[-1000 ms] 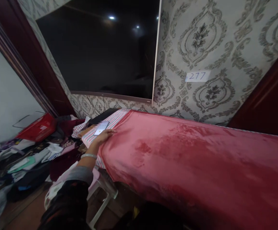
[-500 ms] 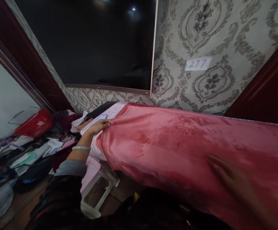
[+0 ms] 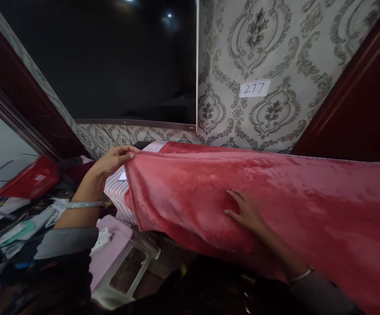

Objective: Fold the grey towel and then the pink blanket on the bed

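A red plush blanket lies over a long surface covered by a striped cloth. At its left end, my left hand pinches the blanket's far corner and holds that edge slightly raised. My right hand rests on the blanket's middle, its fingers apart. Part of a phone-like white rectangle shows on the striped cloth, below my left hand and beside the blanket's left edge.
A pink and white plastic stool stands below the left end. Piled clothes and a red basket are on the left. A large dark television hangs on the patterned wall, near a paper marked 277.
My left hand has lifted the blanket's corner and drawn it up and to the left. My right hand has moved left across the blanket. The camera view has shifted slightly.
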Motion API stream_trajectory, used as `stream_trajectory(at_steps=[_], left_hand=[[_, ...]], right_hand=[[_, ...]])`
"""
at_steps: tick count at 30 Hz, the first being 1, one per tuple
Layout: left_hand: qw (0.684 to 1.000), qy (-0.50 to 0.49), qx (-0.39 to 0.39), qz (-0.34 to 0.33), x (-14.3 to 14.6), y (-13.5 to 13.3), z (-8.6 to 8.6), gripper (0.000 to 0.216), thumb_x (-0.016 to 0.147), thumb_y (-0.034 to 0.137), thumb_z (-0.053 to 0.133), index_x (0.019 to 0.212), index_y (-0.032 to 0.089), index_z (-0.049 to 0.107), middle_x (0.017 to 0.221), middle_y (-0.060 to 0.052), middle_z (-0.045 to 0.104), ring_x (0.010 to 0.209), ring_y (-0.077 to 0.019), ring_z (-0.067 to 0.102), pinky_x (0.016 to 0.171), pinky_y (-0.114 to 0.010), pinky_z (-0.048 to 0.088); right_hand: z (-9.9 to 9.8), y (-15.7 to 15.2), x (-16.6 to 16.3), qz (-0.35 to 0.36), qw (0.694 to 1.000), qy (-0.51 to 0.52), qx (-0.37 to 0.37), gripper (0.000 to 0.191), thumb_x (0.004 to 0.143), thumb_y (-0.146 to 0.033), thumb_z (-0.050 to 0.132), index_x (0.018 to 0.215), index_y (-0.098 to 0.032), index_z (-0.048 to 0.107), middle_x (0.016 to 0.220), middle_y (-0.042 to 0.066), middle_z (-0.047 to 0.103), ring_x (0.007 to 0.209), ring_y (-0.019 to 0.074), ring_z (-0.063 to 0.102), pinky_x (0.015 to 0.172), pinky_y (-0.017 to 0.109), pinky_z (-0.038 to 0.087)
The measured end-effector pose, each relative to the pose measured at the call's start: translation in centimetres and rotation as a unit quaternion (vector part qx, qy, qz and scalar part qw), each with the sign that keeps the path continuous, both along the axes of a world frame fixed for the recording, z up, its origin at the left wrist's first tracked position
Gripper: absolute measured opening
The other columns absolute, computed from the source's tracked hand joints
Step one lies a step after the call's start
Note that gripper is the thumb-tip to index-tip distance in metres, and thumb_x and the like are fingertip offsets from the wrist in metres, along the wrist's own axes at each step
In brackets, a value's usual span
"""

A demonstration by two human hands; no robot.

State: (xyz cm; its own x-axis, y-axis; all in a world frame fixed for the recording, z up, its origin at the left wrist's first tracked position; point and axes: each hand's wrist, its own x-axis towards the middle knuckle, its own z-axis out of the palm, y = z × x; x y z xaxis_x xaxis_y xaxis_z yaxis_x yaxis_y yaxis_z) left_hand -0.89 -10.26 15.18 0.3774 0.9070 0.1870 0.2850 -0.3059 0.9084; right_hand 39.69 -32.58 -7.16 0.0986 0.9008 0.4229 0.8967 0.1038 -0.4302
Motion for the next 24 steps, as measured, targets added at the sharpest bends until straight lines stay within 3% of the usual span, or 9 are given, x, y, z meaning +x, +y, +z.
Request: stream_trajectory(at_steps=[3, 8, 11, 16, 20, 24], left_hand=[[1.0, -0.012, -0.014, 0.007, 0.4, -0.5, 0.8, 0.05, 0.049, 0.047, 0.09, 0.087, 0.018, 0.075, 0.078, -0.002, 0.068, 0.067, -0.0142, 0.056, 0.06, -0.025, 0.046], [1.0, -0.028, -0.006, 0.001, 1.3, -0.9, 1.3, 0.046, 0.048, 0.043, 0.091, 0.082, 0.017, 0.074, 0.08, -0.002, 0.068, 0.069, -0.0135, 0.056, 0.061, -0.023, 0.045], [1.0, -0.019, -0.008, -0.004, 1.4, -0.7, 1.2, 0.046, 0.047, 0.042, 0.091, 0.081, 0.018, 0.074, 0.078, -0.001, 0.066, 0.068, -0.013, 0.055, 0.061, -0.023, 0.044], [0.999, 0.006, -0.026, -0.017, 0.7, 0.2, -0.6, 0.044, 0.05, 0.047, 0.089, 0.081, 0.019, 0.073, 0.074, 0.0, 0.065, 0.067, -0.0136, 0.054, 0.064, -0.025, 0.044], [0.998, 0.048, -0.032, -0.035, 0.5, 0.9, -2.4, 0.047, 0.048, 0.052, 0.087, 0.077, 0.017, 0.074, 0.077, -0.002, 0.068, 0.072, -0.016, 0.056, 0.071, -0.029, 0.046], [0.995, 0.069, -0.043, -0.058, 0.2, 0.9, -3.7, 0.049, 0.052, 0.056, 0.085, 0.079, 0.017, 0.075, 0.082, -0.005, 0.071, 0.078, -0.02, 0.06, 0.077, -0.033, 0.048]], right_hand=[[0.5, 0.6, -1.2, -0.043, 0.998, -0.022, -0.033, 0.06, 0.08, -0.034, 0.068, 0.137, -0.02, 0.057, 0.126, 0.015, 0.063, 0.117, 0.0336, 0.056, 0.1, 0.05, 0.045], [1.0, 1.6, -2.8, -0.068, 0.992, -0.07, -0.075, 0.017, 0.088, -0.019, 0.055, 0.097, -0.019, 0.07, 0.102, 0.011, 0.067, 0.099, 0.0274, 0.058, 0.088, 0.039, 0.043], [1.1, 1.4, -3.0, -0.077, 0.995, -0.042, -0.052, 0.021, 0.089, -0.014, 0.044, 0.081, -0.02, 0.063, 0.091, 0.01, 0.067, 0.091, 0.0246, 0.059, 0.084, 0.036, 0.042], [2.9, -0.4, -1.3, -0.104, 0.988, 0.093, 0.071, 0.024, 0.096, -0.028, 0.036, 0.092, -0.022, 0.059, 0.09, 0.008, 0.067, 0.083, 0.0248, 0.062, 0.075, 0.036, 0.046], [5.6, -1.6, 0.5, -0.081, 0.986, 0.067, 0.129, 0.028, 0.098, -0.04, 0.036, 0.088, -0.024, 0.057, 0.085, 0.008, 0.067, 0.08, 0.0259, 0.063, 0.071, 0.036, 0.048], [6.8, -2.0, 1.5, -0.054, 0.991, 0.033, 0.119, 0.037, 0.1, -0.049, 0.034, 0.081, -0.025, 0.055, 0.08, 0.007, 0.066, 0.074, 0.0248, 0.064, 0.066, 0.035, 0.048]])
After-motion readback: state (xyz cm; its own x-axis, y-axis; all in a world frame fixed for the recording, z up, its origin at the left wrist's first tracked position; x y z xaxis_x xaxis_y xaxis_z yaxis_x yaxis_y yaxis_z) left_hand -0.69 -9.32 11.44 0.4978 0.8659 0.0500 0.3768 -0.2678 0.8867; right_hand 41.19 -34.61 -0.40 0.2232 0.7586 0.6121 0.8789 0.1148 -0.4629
